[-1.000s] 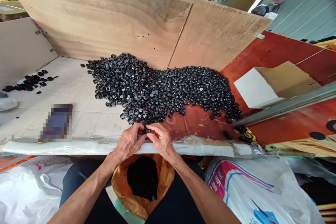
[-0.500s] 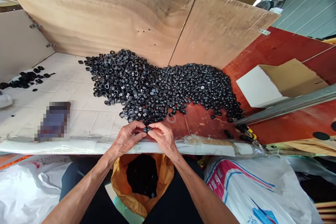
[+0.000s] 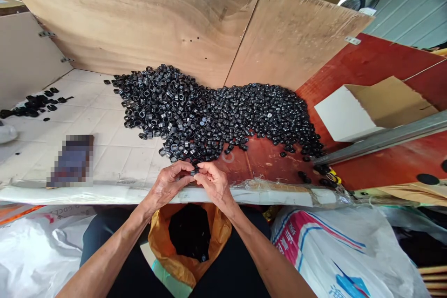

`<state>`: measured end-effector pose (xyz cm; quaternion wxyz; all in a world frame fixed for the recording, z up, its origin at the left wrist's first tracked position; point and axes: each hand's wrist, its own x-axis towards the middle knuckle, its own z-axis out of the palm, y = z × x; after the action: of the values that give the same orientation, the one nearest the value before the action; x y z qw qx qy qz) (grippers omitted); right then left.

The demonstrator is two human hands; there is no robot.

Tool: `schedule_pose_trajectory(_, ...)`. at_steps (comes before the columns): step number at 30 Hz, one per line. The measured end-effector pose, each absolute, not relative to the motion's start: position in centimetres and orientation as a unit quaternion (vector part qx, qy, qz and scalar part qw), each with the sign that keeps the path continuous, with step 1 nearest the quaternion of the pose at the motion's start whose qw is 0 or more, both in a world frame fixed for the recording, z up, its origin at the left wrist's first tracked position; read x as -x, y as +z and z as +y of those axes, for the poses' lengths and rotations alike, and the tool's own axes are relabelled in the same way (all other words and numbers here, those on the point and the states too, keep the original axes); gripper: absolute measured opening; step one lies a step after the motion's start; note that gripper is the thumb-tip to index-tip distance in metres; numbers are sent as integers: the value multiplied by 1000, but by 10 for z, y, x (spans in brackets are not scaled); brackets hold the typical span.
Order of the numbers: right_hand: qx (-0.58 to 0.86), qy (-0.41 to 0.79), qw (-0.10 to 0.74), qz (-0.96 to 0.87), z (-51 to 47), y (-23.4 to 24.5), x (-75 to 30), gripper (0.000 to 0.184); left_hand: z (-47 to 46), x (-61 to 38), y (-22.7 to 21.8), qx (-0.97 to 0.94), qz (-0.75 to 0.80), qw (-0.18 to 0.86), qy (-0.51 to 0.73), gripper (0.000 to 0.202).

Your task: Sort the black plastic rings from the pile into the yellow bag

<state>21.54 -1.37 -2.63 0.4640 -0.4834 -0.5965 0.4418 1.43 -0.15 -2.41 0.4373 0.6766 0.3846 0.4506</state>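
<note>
At the table's front edge, my left hand [image 3: 172, 180] pinches a small black plastic ring [image 3: 193, 172] between thumb and fingers. My right hand [image 3: 214, 181] meets it from the other side, its thumb and fingertips closed on a small black plastic part that they mostly cover. The fingertips of both hands almost touch, so how the two parts sit together is hard to see. Just beyond them lies a heap of larger black rings [image 3: 157, 98], which runs on to the right into a heap of smaller black parts [image 3: 268, 107].
An orange sack [image 3: 159, 247] with black pieces inside stands open between my legs. A blurred flat object [image 3: 71, 160] and scattered black pieces [image 3: 35, 104] lie to the left. A wooden board [image 3: 139, 18] closes the back. On the right are a cardboard box [image 3: 349, 111] and a metal bar [image 3: 384, 137].
My right fingertips have shifted slightly left, closer to my left ones, and cover more of the small part. The heaps have not moved.
</note>
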Motion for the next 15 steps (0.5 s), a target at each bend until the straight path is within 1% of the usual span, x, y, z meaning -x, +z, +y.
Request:
schedule_pose_trajectory(4,482,394,442,-646,-16,-27,-215,23,-1,-15,-21,-681,375,433,456,17)
schedule_pose_trajectory(6,484,392,442,-646,-16,-27,-215,22,0,-15,-19,-685,370,439,449,15)
schedule_pose_trajectory(11,474,425,458,-621,-12,-25,-215,15,3,-15,-18,-682,360,457,443,12)
schedule_pose_trajectory(15,435,387,488,-650,-11,-24,-217,12,4,-16,-18,-657,364,483,451,13)
